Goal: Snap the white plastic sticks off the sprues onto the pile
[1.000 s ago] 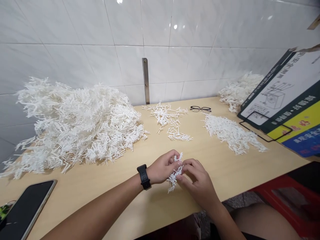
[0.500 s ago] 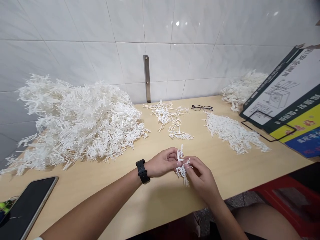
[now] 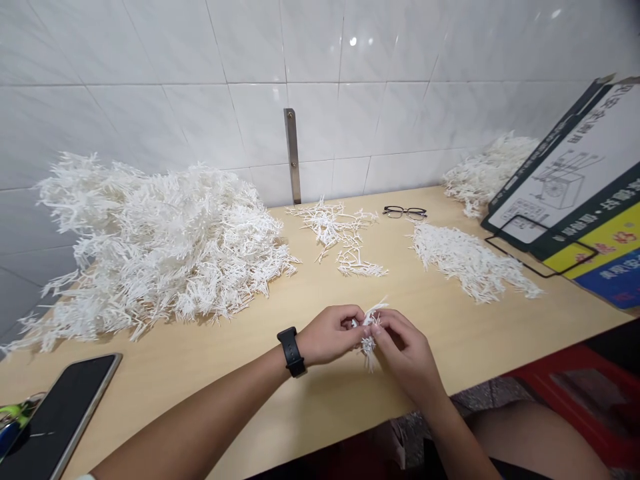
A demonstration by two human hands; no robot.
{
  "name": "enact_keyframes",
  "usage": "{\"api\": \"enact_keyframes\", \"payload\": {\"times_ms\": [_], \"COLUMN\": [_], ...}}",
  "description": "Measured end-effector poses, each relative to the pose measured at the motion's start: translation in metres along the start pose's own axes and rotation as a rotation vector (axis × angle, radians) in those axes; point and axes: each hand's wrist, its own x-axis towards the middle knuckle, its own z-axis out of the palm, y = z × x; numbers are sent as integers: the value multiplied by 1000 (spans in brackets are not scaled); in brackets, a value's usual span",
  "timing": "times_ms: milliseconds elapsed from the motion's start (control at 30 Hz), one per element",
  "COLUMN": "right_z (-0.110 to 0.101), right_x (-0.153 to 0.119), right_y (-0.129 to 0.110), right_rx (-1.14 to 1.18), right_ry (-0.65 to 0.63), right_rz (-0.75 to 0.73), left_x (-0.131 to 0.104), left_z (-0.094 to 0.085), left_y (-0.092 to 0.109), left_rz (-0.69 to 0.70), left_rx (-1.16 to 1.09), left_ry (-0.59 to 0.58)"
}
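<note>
My left hand [image 3: 332, 335], with a black watch on its wrist, pinches a small bunch of white branched pieces [image 3: 369, 345] over the table's front part. On the other side of the same bunch, my right hand [image 3: 404, 343] closes its thumb and fingers on it. The fingertips of both hands nearly meet. Thin white tips stick out above and below the fingers. Beyond the hands lie loose white branched pieces [image 3: 333, 225] and a smaller cluster [image 3: 359, 263].
A large white heap [image 3: 175, 240] covers the table's left. Right of centre are glasses [image 3: 405, 213], a flat white pile [image 3: 470, 260], another heap [image 3: 487, 170] and a printed box [image 3: 560, 187] with a black wire frame. A phone [image 3: 63, 417] lies front left, beside keys.
The bunch has turned between my fingers, its upper tips now slanting right. My left hand has shifted slightly right, and its fingers are curled more tightly. The camera view has moved a little.
</note>
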Motion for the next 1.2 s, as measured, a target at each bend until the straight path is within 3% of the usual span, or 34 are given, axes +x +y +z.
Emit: {"api": "enact_keyframes", "payload": {"times_ms": [233,400,567,800,1200], "right_z": [1,0,-3,-8,-9], "right_x": [-2,-5,-6,-6,8], "right_y": [3,2,1,-2,-2], "right_rx": [-87,-285,-433,-536,-604], "right_ry": [12,76,104,128,161], "right_rz": [4,-26,-89,-142,-168], "left_x": [2,1,2,4,9], "left_z": [0,0,-2,0,0], "left_y": [1,-2,-5,-3,-6], "left_rz": [17,-40,2,-1,-8], "left_rx": [-125,-74,-10,-94,-182], "left_ry": [-2,25,10,-62,-70]}}
